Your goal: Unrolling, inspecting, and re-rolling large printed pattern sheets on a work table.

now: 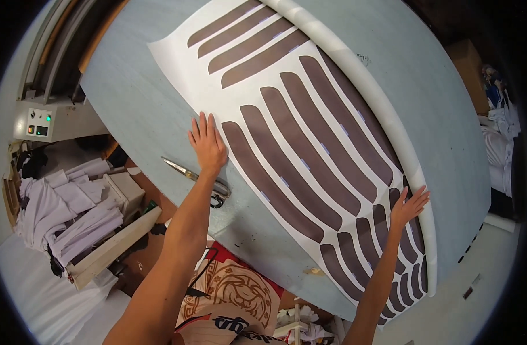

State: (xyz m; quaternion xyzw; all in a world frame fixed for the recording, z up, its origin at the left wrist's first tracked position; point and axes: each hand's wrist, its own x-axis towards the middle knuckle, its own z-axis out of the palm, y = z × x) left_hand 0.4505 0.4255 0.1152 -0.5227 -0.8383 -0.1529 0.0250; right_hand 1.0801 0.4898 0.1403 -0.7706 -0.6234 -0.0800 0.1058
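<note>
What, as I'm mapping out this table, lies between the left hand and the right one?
The head view shows the white sheet with its long dark bars between the left hand and the right hand.

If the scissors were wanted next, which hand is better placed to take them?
Probably the left hand: it lies flat at the edge of the printed sheet, close to the scissors. The right hand, spread at the paper roll, is farther away.
</note>
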